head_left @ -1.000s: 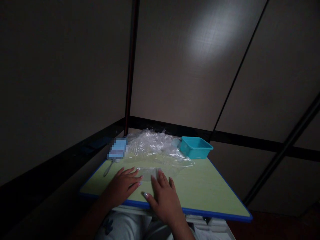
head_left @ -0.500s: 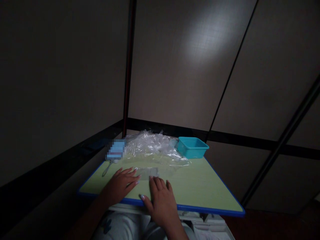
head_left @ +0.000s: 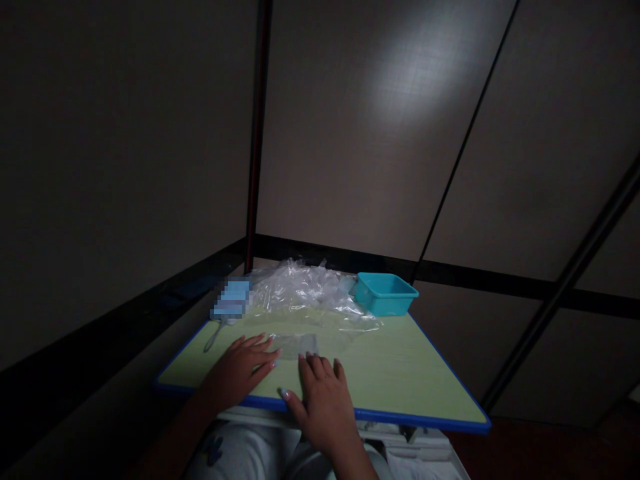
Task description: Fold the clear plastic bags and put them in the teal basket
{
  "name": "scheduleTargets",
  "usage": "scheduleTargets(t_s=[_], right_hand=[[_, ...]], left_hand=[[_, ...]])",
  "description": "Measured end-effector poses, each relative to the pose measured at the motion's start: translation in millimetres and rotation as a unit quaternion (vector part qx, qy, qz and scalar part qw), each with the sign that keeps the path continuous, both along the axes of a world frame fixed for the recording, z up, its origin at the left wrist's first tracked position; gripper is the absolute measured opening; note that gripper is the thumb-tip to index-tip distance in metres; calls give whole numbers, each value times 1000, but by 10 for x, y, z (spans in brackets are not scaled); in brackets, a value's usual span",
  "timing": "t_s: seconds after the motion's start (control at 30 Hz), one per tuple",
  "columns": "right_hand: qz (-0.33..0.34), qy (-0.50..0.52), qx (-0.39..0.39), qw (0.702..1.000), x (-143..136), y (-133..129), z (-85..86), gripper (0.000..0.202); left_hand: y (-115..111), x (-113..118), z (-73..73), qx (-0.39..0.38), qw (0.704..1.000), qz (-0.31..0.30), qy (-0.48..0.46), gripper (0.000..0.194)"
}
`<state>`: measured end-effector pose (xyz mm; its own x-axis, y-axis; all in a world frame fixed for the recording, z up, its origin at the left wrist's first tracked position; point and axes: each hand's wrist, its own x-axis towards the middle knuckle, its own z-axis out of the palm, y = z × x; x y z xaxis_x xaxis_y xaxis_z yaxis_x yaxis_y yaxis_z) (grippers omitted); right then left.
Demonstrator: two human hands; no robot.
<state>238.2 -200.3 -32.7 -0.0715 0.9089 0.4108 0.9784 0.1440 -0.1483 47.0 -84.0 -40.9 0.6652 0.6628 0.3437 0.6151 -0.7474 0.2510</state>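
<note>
A small clear plastic bag point(head_left: 295, 346) lies flat on the pale green table point(head_left: 400, 373). My left hand point(head_left: 240, 370) rests spread with its fingertips on the bag's left part. Flat on the table, my right hand point(head_left: 325, 400) has its fingers forward at the bag's near right edge and its thumb out to the side. Neither hand grips anything. Beyond them spreads a heap of crumpled clear plastic bags point(head_left: 305, 290).
A turquoise basket point(head_left: 387, 305) stands at the back right corner. At the back left is a blurred blue item point(head_left: 231, 298) with a grey strap point(head_left: 213, 337). The table has a blue edge, and walls stand behind and to the left.
</note>
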Motion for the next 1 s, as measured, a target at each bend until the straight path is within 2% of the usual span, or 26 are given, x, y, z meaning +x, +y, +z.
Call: scheduleTargets(t_s=[0.17, 0.23, 0.4, 0.47, 0.63, 1.0], right_hand=[[0, 1, 4, 1000, -2, -2, -4, 60], [1, 5, 6, 1000, -5, -2, -3, 60], [5, 22, 13, 1000, -20, 2, -8, 56], [7, 25, 19, 999, -25, 3, -15, 53], [4, 18, 16, 1000, -22, -4, -29, 54], [-10, 0, 26, 1000, -56, -11, 10, 57]], left_hand=[[33, 2, -25, 42, 999, 11, -24, 39], [-3, 53, 1, 48, 998, -5, -37, 41], [-190, 402, 133, -35, 989, -142, -24, 45], [-223, 570, 185, -66, 984, -167, -21, 46], [-109, 799, 244, -131, 977, -167, -34, 42], [159, 822, 142, -190, 967, -169, -4, 51]])
